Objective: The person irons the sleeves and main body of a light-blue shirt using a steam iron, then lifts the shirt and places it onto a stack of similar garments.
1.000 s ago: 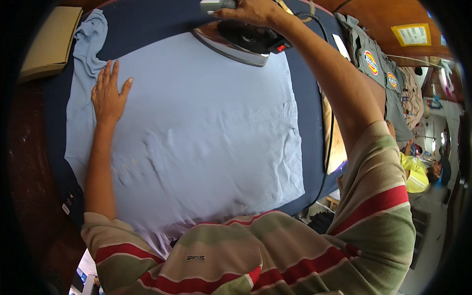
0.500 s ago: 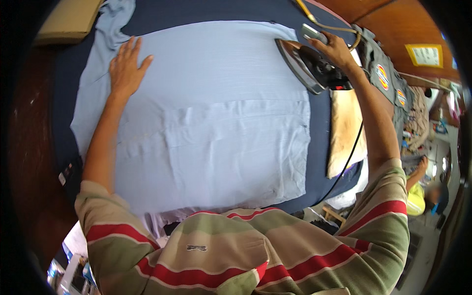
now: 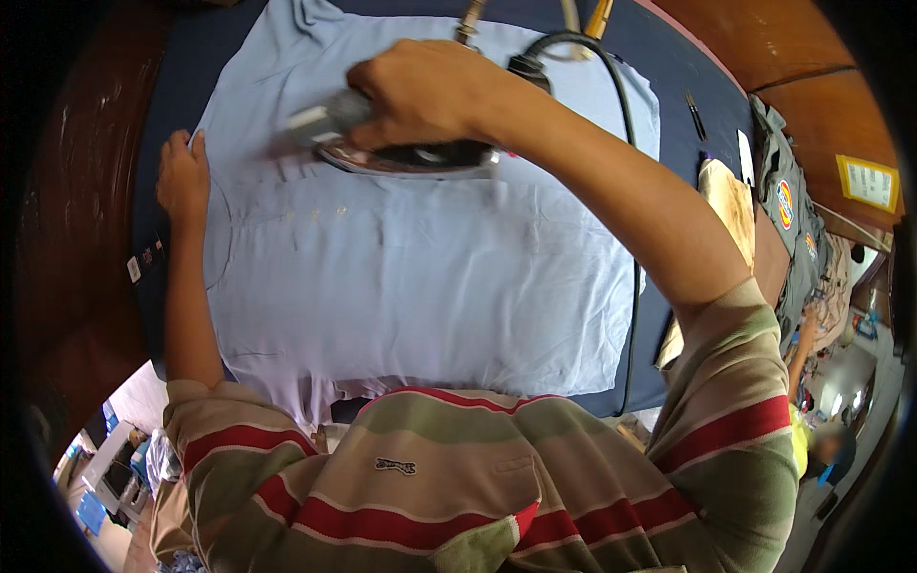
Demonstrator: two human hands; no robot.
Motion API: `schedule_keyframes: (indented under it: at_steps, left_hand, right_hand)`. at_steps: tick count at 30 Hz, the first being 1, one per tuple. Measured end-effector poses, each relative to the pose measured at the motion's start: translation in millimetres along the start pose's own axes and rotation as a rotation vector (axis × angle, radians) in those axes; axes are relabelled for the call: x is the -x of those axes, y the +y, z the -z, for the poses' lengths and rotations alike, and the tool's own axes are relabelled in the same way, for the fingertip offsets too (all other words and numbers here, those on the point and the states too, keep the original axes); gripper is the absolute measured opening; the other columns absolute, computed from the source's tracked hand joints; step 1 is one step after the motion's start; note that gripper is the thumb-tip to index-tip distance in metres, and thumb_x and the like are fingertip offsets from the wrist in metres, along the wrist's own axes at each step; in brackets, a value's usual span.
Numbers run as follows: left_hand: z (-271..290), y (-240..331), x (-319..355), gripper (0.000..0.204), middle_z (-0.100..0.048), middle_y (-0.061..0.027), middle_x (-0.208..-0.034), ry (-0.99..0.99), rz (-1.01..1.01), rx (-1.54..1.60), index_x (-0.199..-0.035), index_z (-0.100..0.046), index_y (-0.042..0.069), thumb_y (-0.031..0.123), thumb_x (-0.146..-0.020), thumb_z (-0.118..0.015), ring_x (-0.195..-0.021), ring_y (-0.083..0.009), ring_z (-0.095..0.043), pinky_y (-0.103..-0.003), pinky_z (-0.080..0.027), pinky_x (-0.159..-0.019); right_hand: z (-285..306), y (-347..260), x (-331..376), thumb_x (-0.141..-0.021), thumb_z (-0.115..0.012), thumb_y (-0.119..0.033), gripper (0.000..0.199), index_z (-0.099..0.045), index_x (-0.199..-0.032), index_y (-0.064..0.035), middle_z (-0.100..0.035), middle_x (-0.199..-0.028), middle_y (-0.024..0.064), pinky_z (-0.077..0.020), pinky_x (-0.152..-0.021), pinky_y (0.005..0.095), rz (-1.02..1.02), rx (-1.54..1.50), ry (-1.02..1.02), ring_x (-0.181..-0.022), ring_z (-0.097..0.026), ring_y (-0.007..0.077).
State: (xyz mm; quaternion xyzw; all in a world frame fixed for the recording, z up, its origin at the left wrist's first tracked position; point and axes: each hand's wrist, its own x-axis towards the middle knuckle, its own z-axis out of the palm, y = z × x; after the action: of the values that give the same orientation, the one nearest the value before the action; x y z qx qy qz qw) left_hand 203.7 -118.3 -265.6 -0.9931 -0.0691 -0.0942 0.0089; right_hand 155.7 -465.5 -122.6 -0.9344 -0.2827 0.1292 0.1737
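A light blue shirt (image 3: 420, 277) lies spread flat on a dark blue padded ironing table (image 3: 669, 86). My right hand (image 3: 430, 91) is shut on the handle of a clothes iron (image 3: 411, 158), whose soleplate rests on the upper middle of the shirt. The iron's black cord (image 3: 630, 277) loops from its back and runs down the shirt's right side. My left hand (image 3: 183, 181) presses on the shirt's left edge, fingers curled over the cloth near the collar.
Cream cloth (image 3: 731, 201) and a grey garment with patches (image 3: 788, 220) lie at the table's right. A pen (image 3: 695, 115) rests on the blue surface. A person in a yellow top (image 3: 812, 430) is at the far right, below. Dark wood (image 3: 67, 220) borders the left.
My right hand has swept the iron from the shirt's right edge leftward to the upper middle. My left hand has shifted from flat on the cloth to its left edge.
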Motion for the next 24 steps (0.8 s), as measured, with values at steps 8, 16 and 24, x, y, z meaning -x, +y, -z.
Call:
schedule_keyframes:
  at_steps: [8,16,24]
  left_hand:
    - [4,-11,-3,0.033,-0.065,-0.015,-0.092,-0.05,-0.018,0.089,-0.099,-0.052,0.014,0.045,-0.094,-0.04,-0.086,-0.0384,-0.062,-0.049,-0.048,-0.069]
    - [-5,-18,-5,0.036,-0.067,-0.0092,-0.092,0.038,-0.003,0.212,-0.097,-0.056,0.017,0.049,-0.091,-0.044,-0.085,-0.035,-0.063,-0.046,-0.048,-0.067]
    - [16,0,-11,0.023,-0.065,-0.0082,-0.102,-0.048,0.041,0.314,-0.098,-0.056,0.012,0.03,-0.086,-0.05,-0.093,-0.0321,-0.061,-0.043,-0.048,-0.077]
  right_hand:
    - [-8,-23,-32,-0.075,-0.062,-0.052,0.053,-0.064,-0.095,-0.0027,-0.066,-0.08,0.0178,-0.051,-0.071,0.043,0.031,0.04,-0.057,-0.078,-0.064,0.0343]
    - [-15,-72,-104,-0.077,-0.06,-0.05,0.052,-0.064,-0.1,-0.0036,-0.066,-0.086,0.0184,-0.0516,-0.074,0.0423,0.082,0.081,-0.028,-0.08,-0.065,0.0349]
    - [22,54,-66,-0.076,-0.059,-0.058,0.061,-0.066,-0.103,-0.0039,-0.067,-0.09,0.0193,-0.0509,-0.077,0.0383,-0.216,0.121,0.211,-0.081,-0.066,0.031]
